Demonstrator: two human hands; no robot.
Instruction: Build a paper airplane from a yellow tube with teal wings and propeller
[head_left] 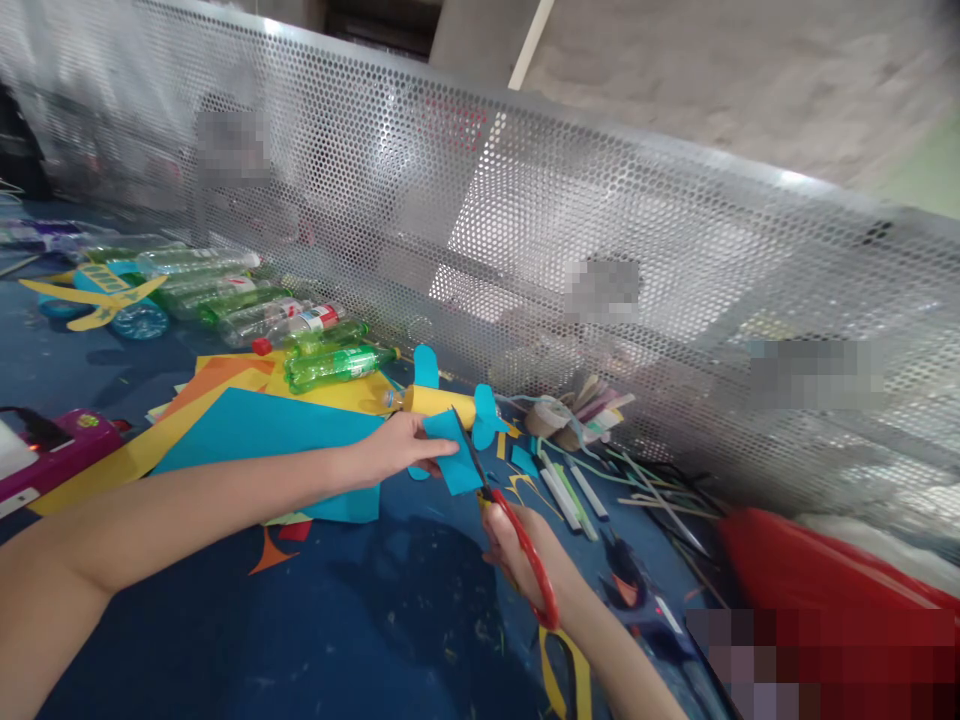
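Where the lower right of the frame begins, one yellow loop-shaped item (577,670), kind unclear, on a blue tabletop (300,650). Right hand (525,550), right of centre: fingers closed round the red handle of one pair of scissors (546,590), blades pointing up and left. Left hand (397,447), centre: pinching one small blue paper piece (454,468) between thumb and fingers. Paper piece: centre of frame, scissor blades at its right edge; depth of cut, if any, cannot be told. Orange scrap (271,555), one, lower left of centre. Large blue sheet (247,450), one, left of centre, lying over yellow paper. Sticks (559,495), white and green, right of centre. Yellow-wrapped bottle (442,404), one, with blue fins, just beyond the left hand. Plastic bottles (195,262), green and clear, several, upper left. Perforated metal panel (375,180), one, spanning the upper frame. Concrete wall (712,90), upper right, farthest.
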